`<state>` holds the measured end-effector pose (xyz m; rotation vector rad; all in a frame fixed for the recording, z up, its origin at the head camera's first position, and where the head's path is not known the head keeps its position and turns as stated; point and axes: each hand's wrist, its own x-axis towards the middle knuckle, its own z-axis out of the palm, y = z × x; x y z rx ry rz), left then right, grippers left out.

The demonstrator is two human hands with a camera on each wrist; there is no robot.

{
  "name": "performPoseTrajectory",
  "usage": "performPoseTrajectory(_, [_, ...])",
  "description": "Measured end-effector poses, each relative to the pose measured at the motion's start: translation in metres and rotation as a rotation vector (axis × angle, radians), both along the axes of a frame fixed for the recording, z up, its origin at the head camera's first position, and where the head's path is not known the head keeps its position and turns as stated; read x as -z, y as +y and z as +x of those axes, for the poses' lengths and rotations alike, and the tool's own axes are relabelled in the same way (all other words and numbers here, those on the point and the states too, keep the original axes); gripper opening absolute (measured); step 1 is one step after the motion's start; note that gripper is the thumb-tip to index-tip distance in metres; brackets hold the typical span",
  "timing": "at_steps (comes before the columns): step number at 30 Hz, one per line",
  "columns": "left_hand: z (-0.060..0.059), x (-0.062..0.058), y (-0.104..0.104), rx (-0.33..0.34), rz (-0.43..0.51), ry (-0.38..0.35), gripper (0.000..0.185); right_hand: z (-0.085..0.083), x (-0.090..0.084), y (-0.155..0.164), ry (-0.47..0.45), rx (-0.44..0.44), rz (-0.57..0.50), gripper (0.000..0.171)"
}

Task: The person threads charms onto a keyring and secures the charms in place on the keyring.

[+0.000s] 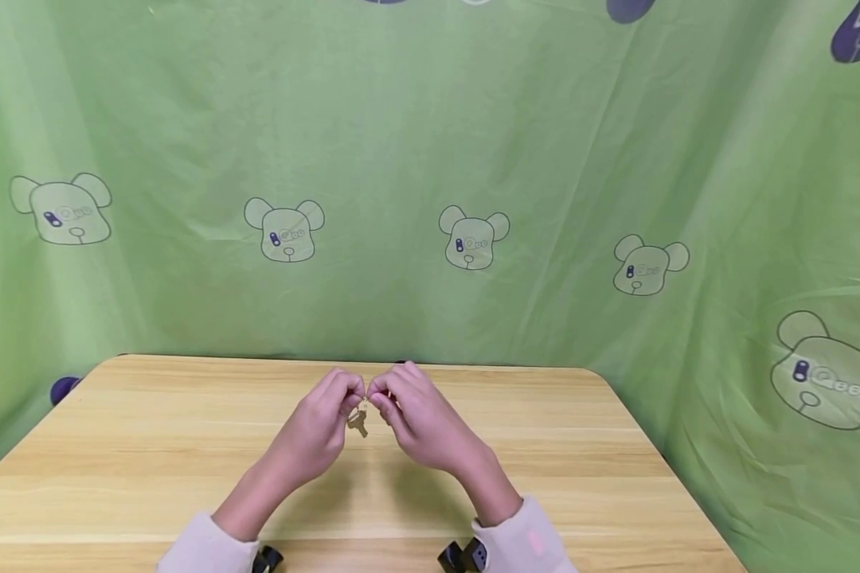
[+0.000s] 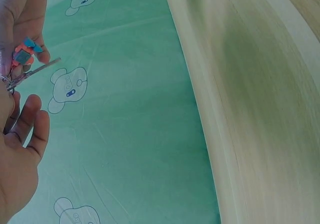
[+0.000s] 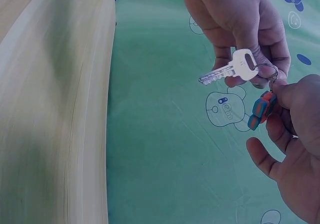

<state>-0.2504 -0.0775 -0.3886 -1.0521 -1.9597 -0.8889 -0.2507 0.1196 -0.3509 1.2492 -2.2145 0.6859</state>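
both hands (image 1: 364, 410) pinching key ring (image 3: 269, 72), key (image 3: 231, 69) dangling

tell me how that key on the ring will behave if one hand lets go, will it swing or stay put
It would probably swing: the key hangs from a thin split ring pinched between the left hand and right hand. It looks like stiff, flat metal, likely light. The small orange-blue charm would likely dangle too.

Green curtain (image 1: 430, 159) (bear print), wooden table (image 1: 150, 446)

surface: light wooden table (image 1: 186, 446) | rounded corners | hands' shadow
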Motion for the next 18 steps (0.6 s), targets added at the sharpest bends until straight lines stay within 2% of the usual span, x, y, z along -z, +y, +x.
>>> performPoseTrajectory(18, [-0.0015, 0.0011, -0.0015, -0.02, 0.003, -0.011, 0.028, 0.003, -0.002, -0.0012, 0.002, 0.005, 0.012, 0.005])
